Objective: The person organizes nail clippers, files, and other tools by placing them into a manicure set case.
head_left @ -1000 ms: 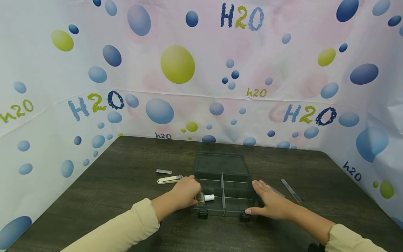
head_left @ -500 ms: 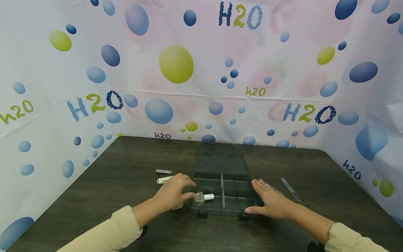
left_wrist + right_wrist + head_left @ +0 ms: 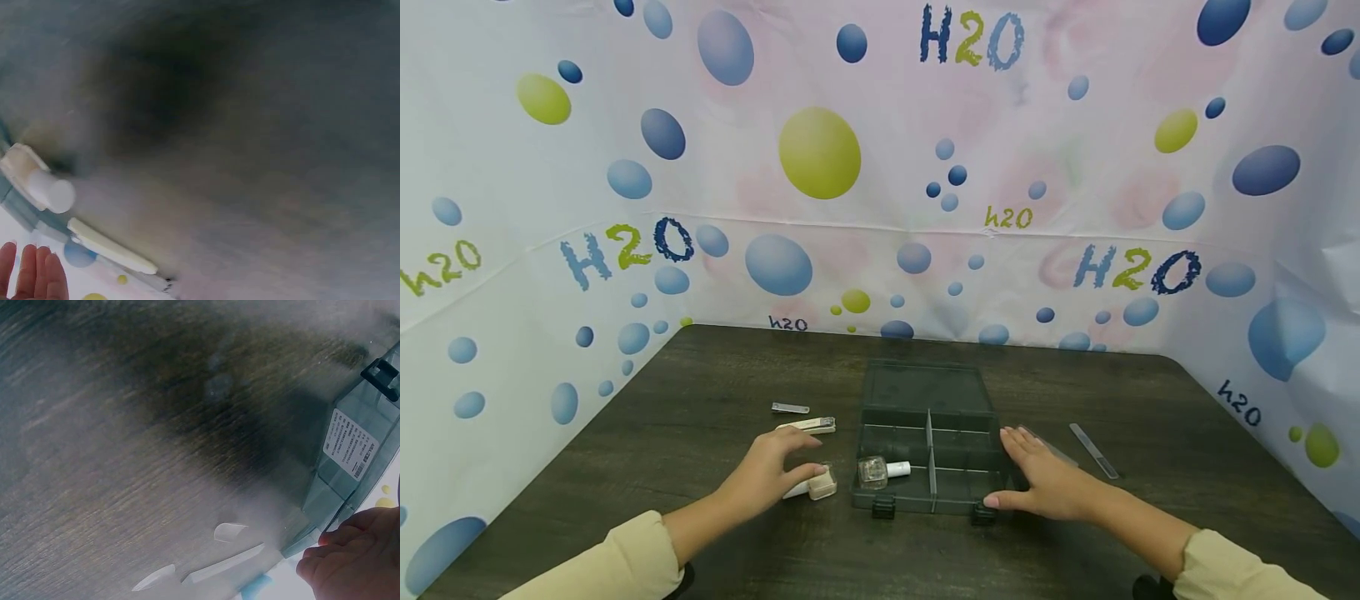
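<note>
Left hand (image 3: 763,473) half-spread by cream bottle (image 3: 823,484), right hand (image 3: 1051,481) against box (image 3: 928,392)

the left hand (image 3: 760,477) and right hand (image 3: 1045,481) are bare, with creased pale yellow sleeves (image 3: 580,575) behind them and a small dark piece (image 3: 682,581) showing beside each cuff (image 3: 651,550).

Thumb (image 3: 803,473) and fingers (image 3: 793,440) stand apart on the left hand (image 3: 762,475), while the right hand (image 3: 1049,480) is outstretched.
</note>
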{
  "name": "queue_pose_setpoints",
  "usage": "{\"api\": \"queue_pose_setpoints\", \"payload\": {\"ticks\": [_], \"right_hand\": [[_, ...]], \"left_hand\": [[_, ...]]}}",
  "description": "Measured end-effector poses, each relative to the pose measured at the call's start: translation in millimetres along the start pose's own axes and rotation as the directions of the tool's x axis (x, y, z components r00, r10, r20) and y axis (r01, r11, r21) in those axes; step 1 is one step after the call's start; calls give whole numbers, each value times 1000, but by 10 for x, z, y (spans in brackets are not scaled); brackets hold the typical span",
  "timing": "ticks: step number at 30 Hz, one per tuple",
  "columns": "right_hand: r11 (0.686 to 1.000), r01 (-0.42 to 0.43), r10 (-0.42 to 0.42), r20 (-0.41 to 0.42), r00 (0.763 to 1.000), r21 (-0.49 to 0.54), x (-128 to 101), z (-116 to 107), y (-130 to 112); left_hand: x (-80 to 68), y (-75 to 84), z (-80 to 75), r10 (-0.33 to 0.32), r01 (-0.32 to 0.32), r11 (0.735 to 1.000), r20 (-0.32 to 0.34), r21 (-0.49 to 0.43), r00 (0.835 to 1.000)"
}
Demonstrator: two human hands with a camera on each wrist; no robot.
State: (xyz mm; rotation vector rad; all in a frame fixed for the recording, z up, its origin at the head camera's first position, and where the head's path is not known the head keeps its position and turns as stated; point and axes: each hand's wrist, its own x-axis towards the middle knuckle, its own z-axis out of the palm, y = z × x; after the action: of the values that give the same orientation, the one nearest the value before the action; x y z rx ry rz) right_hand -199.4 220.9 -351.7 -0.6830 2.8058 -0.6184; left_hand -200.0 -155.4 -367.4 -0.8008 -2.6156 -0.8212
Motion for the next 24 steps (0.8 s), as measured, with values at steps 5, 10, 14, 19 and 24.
{"api": "queue_pose_setpoints", "payload": {"ticks": [5, 10, 14, 19, 24], "right_hand": [[1000, -1, 1, -3, 1000, 8, 6, -3, 5], [1000, -3, 3, -3, 1000, 12, 16, -8, 11], [1000, -3, 3, 4, 1000, 11, 21, -6, 15], [1000, 1, -1, 6, 1000, 6, 25, -2, 21], [1000, 0, 0, 0, 1000, 4, 18, -3, 16]], "left_hand": [[-104, -67, -33, -31, 31, 999, 32, -6, 999], [-190, -111, -45, -76, 79, 997, 80, -28, 994], [-225, -127, -45, -107, 113, 993, 124, -37, 986], [-240, -141, -40, -119, 126, 991, 149, -43, 982], [-241, -150, -30, -114, 121, 992, 143, -45, 983]]}}
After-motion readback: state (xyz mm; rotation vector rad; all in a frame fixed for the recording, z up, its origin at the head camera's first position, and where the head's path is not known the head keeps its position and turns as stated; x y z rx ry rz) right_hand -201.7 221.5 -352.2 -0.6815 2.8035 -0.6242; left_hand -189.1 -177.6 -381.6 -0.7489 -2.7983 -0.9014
